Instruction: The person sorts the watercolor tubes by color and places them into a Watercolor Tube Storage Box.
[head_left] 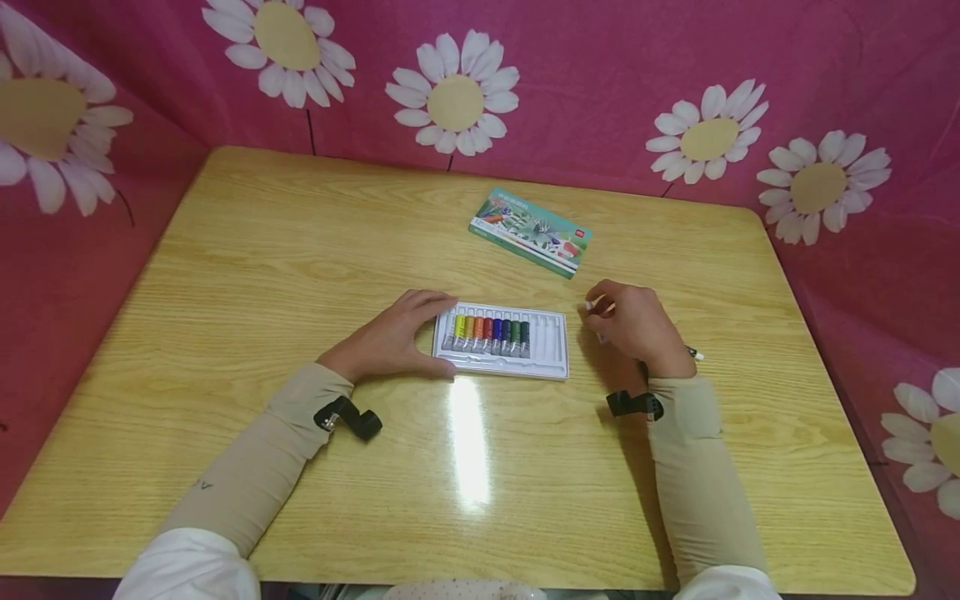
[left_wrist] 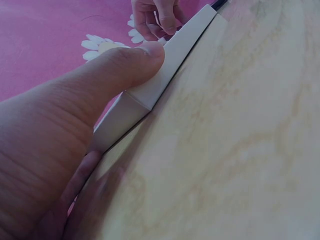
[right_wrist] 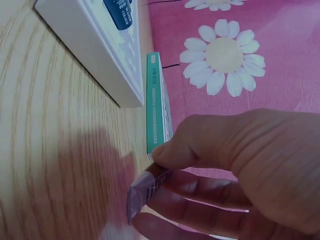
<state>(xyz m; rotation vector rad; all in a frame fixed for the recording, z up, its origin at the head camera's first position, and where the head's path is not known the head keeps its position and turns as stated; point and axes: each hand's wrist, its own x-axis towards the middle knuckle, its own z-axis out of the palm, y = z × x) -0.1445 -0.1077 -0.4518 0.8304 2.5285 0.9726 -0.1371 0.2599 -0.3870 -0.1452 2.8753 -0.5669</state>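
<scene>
A white tray of paint tubes lies on the table in front of me. Several coloured tubes stand side by side in its left and middle slots, while slots toward its right end hold none. My left hand grips the tray's left end, thumb on the near wall and fingers at the far corner; the left wrist view shows the thumb against the white side. Just right of the tray, my right hand pinches a small brownish paint tube between thumb and fingers, above the tabletop.
A green illustrated box lies flat behind the tray, toward the right. Beside the right wrist, partly hidden by it, is a dark thing with a white end. A flowered pink cloth hangs behind the wooden table.
</scene>
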